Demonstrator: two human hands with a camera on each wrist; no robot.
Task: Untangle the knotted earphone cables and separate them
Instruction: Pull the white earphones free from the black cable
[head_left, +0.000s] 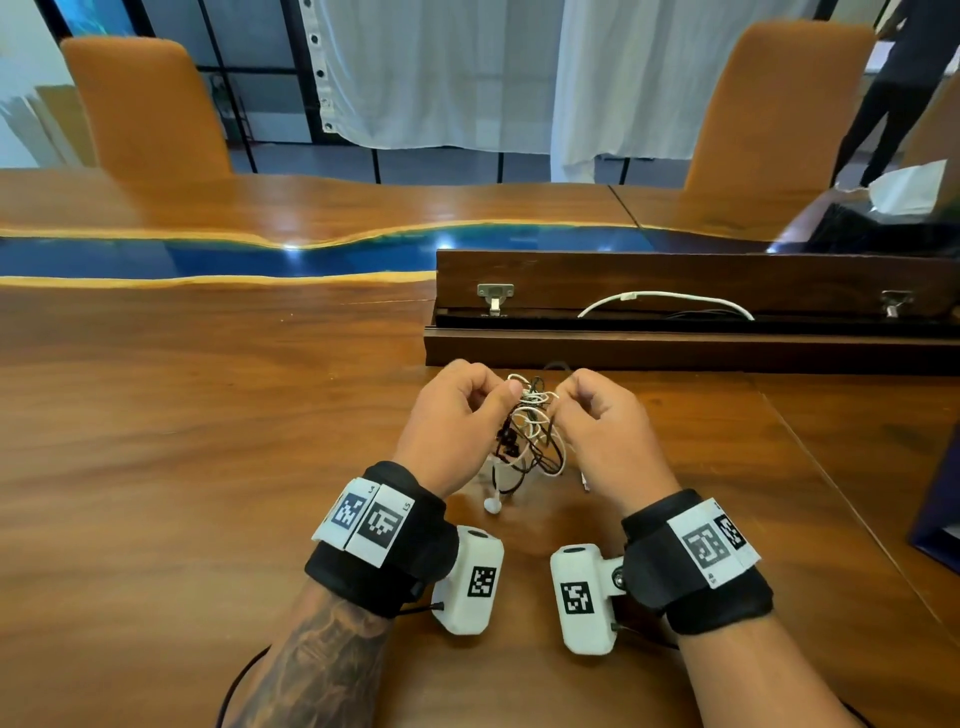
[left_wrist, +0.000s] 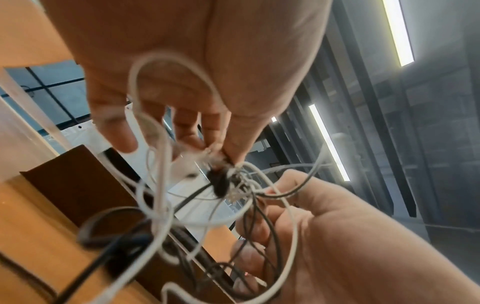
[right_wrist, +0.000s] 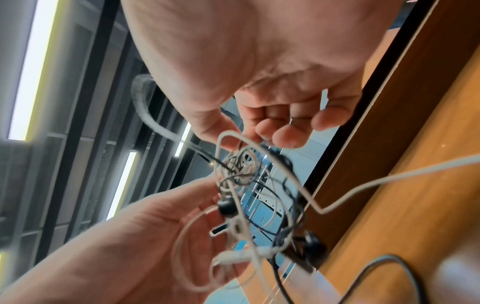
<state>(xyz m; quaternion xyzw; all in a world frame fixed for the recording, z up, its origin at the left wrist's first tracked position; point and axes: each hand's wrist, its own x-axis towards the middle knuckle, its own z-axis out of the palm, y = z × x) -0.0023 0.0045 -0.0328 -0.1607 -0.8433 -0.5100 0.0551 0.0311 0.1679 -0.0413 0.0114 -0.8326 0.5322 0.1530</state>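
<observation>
A tangle of white and black earphone cables (head_left: 530, 426) hangs between both hands just above the wooden table (head_left: 208, 415). My left hand (head_left: 506, 389) pinches the top of the tangle with thumb and fingers; the left wrist view shows that pinch on the knot (left_wrist: 233, 181) beside a black earbud (left_wrist: 221, 185). My right hand (head_left: 558, 405) pinches strands on the other side, seen up close at the knot (right_wrist: 239, 166). Loops drape over both palms. One white earbud (head_left: 492, 504) touches the table below the left hand.
A raised wooden flap (head_left: 675, 280) over a cable slot stands just beyond the hands, with a white cable (head_left: 670, 297) in it. A blue strip (head_left: 208, 257) crosses the table. Two orange chairs (head_left: 145, 104) stand behind. A dark box (head_left: 940, 519) sits at the right edge.
</observation>
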